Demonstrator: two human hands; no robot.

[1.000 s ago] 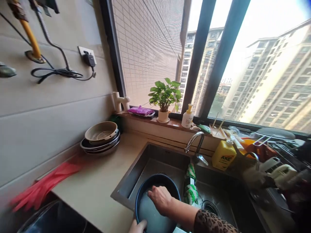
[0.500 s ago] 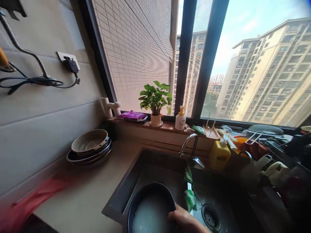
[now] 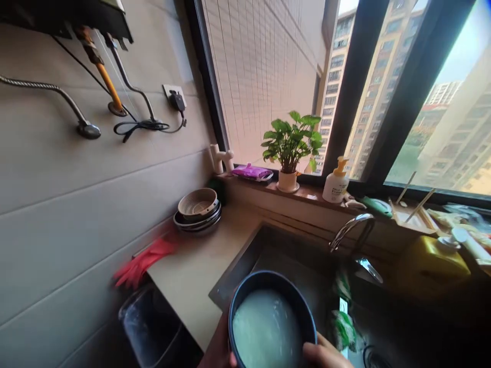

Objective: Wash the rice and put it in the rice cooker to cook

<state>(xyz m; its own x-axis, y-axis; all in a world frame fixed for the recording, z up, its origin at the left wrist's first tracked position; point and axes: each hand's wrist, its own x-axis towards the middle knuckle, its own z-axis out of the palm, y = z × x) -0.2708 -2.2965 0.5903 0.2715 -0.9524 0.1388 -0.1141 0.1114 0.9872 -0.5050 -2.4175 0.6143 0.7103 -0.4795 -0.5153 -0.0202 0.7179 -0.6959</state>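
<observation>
Clasping a dark blue pot (image 3: 268, 276) from both sides, the two hands sit at the very bottom of the view. The left hand (image 3: 219, 346) wraps the pot's left wall with its thumb up at the rim; the right hand (image 3: 327, 353) closes on the right wall, thumb hooked over the edge. The remaining fingers are hidden behind the pot or cut off by the frame, so how tightly they curl cannot be told. Cloudy white water (image 3: 266, 329) fills the pot, which is held over the near left corner of the steel sink (image 3: 249, 253), overlapping the sink's edge and the pale counter (image 3: 192, 271).

Just right of the pot, a green-and-white cloth (image 3: 342, 319) hangs inside the sink below the curved faucet (image 3: 350, 229). A yellow detergent bottle (image 3: 431, 260) stands right of the faucet. On the counter's far left corner lies a stack of dishes topped by a beige colander (image 3: 197, 204), with red rubber gloves (image 3: 143, 260) near it along the wall. A dark bin (image 3: 149, 327) stands below the counter end. On the windowsill stand a potted plant (image 3: 293, 145), a purple packet (image 3: 253, 172) and a white pump bottle (image 3: 336, 182).
</observation>
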